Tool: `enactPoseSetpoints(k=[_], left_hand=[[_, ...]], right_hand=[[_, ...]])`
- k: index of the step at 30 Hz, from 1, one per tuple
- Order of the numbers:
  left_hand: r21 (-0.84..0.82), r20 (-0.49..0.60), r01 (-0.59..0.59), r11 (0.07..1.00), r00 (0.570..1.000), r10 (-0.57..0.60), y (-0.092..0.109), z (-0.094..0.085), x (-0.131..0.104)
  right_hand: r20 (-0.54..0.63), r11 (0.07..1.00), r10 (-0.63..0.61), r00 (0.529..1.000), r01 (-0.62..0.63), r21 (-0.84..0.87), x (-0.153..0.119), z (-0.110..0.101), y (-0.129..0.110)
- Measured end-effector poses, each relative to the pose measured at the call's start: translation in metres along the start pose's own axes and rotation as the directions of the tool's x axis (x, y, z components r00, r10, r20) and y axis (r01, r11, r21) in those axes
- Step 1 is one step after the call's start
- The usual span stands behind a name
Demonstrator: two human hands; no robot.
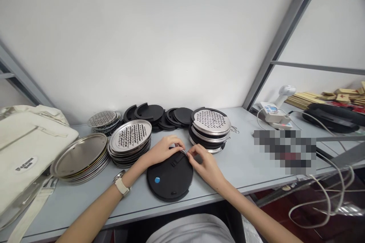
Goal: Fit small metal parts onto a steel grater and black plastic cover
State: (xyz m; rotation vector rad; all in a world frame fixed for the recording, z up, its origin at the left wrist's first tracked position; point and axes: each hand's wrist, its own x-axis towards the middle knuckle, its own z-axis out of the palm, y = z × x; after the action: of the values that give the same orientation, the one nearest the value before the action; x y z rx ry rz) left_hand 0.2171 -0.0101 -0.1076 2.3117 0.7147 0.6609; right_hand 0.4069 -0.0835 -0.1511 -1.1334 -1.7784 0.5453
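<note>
- Black round holder (pixel 170 178) lies flat on the grey table (pixel 236 163), blue sticker (pixel 157 180) towards nine o'clock.
- At its one o'clock rim, the right hand (pixel 205 165) pinches a thin wire-like piece (pixel 184 152); the left hand's (pixel 168 147) fingers curl there, grip unclear.
- Pressing the holder down should steady such fine fingertip work.
- Grater-disc stack (pixel 132 136) at ten o'clock, assembled-looking stack (pixel 211 121) at one.

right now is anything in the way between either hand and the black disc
Nothing visible. The left hand and right hand both reach the far edge of the black disc, fingertips close together there. The nearest grater stacks, one on the left and one on the right, stand off to either side.
</note>
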Motion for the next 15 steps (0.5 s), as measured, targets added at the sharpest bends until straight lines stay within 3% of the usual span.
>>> enactPoseSetpoints(k=[15], left_hand=[[0.043, 0.023, -0.088, 0.995, 0.996, 0.087, -0.0088, 0.0012, -0.0023]], right_hand=[[0.023, 0.998, -0.051, 0.998, 0.050, 0.032, 0.0004, 0.0011, -0.0014]])
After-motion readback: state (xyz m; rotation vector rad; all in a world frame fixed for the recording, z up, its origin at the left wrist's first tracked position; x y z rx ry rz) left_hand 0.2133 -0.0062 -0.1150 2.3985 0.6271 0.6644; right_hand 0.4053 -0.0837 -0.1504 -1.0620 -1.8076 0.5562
